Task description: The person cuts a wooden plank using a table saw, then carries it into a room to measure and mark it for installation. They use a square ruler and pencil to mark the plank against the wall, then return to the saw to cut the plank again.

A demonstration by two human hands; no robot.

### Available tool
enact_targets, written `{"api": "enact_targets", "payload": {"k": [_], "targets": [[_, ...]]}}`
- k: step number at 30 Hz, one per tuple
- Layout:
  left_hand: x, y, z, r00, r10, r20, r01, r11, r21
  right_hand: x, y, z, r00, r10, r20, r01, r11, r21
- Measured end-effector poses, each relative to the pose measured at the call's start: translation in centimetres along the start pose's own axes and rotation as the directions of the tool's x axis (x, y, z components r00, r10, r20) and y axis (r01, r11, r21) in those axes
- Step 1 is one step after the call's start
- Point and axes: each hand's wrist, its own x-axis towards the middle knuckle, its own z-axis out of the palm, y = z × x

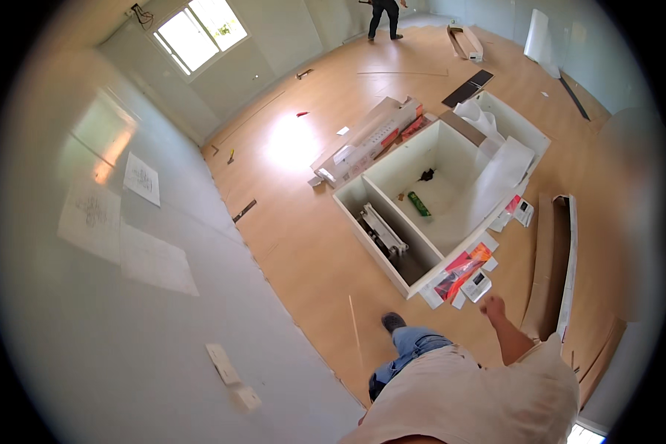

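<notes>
My right hand (493,309) hangs low with curled fingers near the red-and-white cardboard packaging (459,270) at the cabinet's near right side; whether it holds anything is too small to tell. My left hand is hidden behind my body. The white cabinet carcass (385,272) lies open side up on the floor, its divided compartments holding metal-looking parts (383,228), a green item (419,203), a small dark object (427,175) and white foam sheet (503,166).
A long open cardboard box (533,296) lies right; a flattened carton (370,140) lies behind the cabinet. A person's legs (383,22) are at the far wall. A wall (259,355) with papers runs along my left. Strips (244,211), tools and dark boards (466,89) are scattered on the floor.
</notes>
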Motion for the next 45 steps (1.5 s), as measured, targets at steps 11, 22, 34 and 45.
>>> {"api": "enact_targets", "payload": {"k": [11,22,34,45], "targets": [[27.4,15.2,-22.3,0.944,0.319,0.08,-0.32,0.835,0.448,15.3,-45.9,28.1,0.843,-0.401,0.358,0.334,0.912,0.238],[52.3,38.9,-46.4,0.971,-0.168,0.172,0.234,0.832,-0.503,12.4,-41.6,42.5,0.708,0.429,0.562,-0.182,0.879,-0.442],[75.1,67.6,-63.0,0.867,-0.246,0.434,0.498,0.487,-0.718,29.9,-62.2,65.4,0.743,0.359,0.565,-0.098,0.893,-0.439],[96.1,90.5,-78.0,0.857,-0.214,0.468,0.515,0.362,-0.777,62.7,-116.2,89.7,0.815,-0.29,0.502,0.245,0.957,0.155]]}}
